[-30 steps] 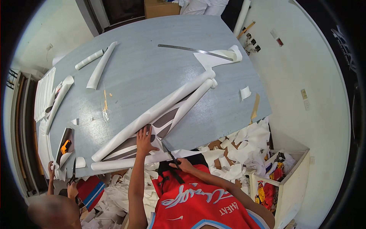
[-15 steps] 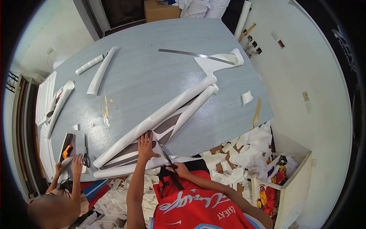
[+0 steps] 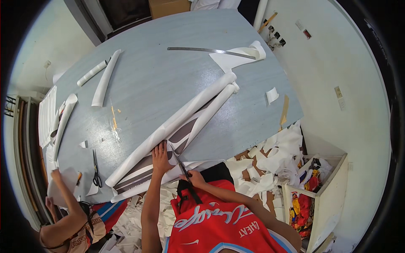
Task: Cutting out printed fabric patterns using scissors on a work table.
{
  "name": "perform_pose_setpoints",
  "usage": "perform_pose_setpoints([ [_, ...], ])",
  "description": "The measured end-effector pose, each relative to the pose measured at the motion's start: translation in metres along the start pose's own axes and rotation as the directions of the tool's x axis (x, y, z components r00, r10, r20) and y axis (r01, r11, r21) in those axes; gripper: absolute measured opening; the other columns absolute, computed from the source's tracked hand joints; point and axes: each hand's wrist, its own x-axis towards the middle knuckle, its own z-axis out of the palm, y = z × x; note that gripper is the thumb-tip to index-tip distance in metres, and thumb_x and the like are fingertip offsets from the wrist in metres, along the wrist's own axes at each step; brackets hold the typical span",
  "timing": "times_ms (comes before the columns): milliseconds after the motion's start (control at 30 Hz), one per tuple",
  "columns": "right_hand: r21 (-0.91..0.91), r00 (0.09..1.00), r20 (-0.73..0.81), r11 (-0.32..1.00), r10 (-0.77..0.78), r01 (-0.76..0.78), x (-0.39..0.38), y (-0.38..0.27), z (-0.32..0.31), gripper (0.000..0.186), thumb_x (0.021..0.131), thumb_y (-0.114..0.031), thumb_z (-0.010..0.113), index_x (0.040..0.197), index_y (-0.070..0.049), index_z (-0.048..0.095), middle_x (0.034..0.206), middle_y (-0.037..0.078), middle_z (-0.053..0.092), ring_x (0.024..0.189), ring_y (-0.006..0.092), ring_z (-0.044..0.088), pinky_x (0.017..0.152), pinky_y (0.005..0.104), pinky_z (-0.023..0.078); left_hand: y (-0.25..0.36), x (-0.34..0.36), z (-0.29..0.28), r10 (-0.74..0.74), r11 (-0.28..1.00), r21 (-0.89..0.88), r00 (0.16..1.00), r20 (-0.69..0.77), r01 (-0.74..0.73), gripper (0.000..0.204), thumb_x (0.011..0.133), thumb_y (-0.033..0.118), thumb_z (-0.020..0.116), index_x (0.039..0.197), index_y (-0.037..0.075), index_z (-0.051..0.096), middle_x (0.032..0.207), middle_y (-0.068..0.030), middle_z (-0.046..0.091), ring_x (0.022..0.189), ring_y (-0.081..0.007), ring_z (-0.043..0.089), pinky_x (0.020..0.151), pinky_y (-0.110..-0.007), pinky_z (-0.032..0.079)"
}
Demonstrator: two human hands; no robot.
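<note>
A long white sheet with dark grey printed shapes [image 3: 183, 135] lies slantwise across the near part of the table, its long edges curled into rolls. My left hand [image 3: 160, 159] presses flat on it, fingers spread. From the right, my right hand [image 3: 195, 178] grips a pair of dark-handled scissors [image 3: 182, 166] by the handles. Their blades point away from me into the sheet, just right of my left hand. A cut flap of the sheet [image 3: 200, 162] trails to the right, by the table's near edge.
At the left, another person [image 3: 69, 223] holds a pale sheet [image 3: 64, 185], beside black scissors [image 3: 96, 173] on the table [image 3: 139, 84]. A steel ruler [image 3: 198, 49], paper rolls [image 3: 105, 82] and scraps lie farther off. Paper offcuts [image 3: 270, 156] cover the floor near a white bin [image 3: 329, 198].
My scissors have advanced slightly into the sheet, their blades now closer together. My left hand stays flat in place. The other person has lifted a sheet and leaned in; the view has shifted slightly.
</note>
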Motion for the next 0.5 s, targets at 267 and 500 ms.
perform_pose_setpoints([
  [267,0.024,0.995,0.022,0.995,0.092,-0.093,0.004,-0.008,0.001,0.064,0.075,-0.062,0.071,0.060,-0.002,0.057,0.053,0.011,0.051,0.050,0.0226,0.051,0.053,0.0379,0.040,0.002,0.002,-0.008,0.019,0.999,-0.036,1.000,0.020,-0.018,0.118,0.051,0.035,0.086,0.148,0.006,0.027,0.148,-0.0160,0.031,0.135,-0.0379,0.031,0.112,-0.051,0.025],
  [500,0.247,0.927,0.243,0.906,0.286,-0.344,0.007,-0.032,-0.011,0.055,0.077,-0.059,0.072,0.065,-0.009,0.056,0.055,-0.001,0.052,0.045,0.0087,0.051,0.044,0.0224,0.040,0.001,-0.060,0.008,-0.084,0.934,-0.347,0.996,0.009,0.082,0.057,0.071,0.021,0.077,0.122,0.004,0.057,0.117,-0.0182,0.056,0.111,-0.0355,0.053,0.090,-0.044,0.046],
])
